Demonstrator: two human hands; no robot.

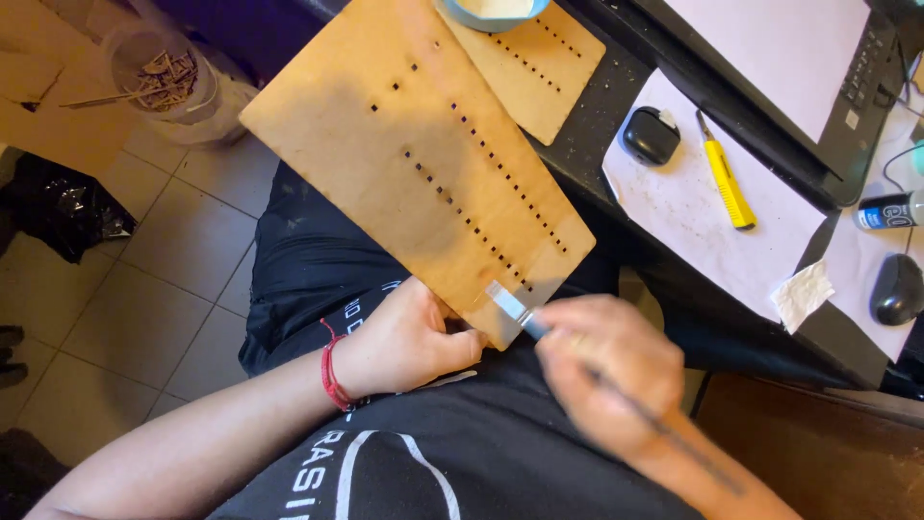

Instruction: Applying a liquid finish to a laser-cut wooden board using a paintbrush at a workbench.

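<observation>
**Desk:** What do you have in front of you?

**Operator:** I'm looking down over a thin wooden board (423, 154) with rows of small square slots cut through it. It runs slantwise from the desk edge down toward my lap, its near corner hanging over my dark shirt. My left hand (409, 342) is at that near corner, fingers curled in, thumb and fingertips gripping the board's lower edge. A red cord sits on that wrist.

**Desk:** And the right?

**Operator:** My right hand (606, 371) is closed around a small flat brush (515, 306). The handle is blurred, so I can't tell exactly how the fingers sit on it. The pale bristle end rests on the board's face just by the near corner, close beside the last slots of the long row.

**Desk:** Anything else around?

**Operator:** A second slotted board (539, 67) lies under the first at the far end, with a light blue bowl (491, 12) on it. To the right on a sheet of white paper (674, 207) are a small black case (650, 135) and a yellow utility knife (729, 183). Further right is a laptop (847, 135), a crumpled scrap of paper (804, 294), a glue stick (885, 212) and a dark mouse (897, 289). On the tiled floor at the left stands a clear tub of wood offcuts (164, 82).
</observation>
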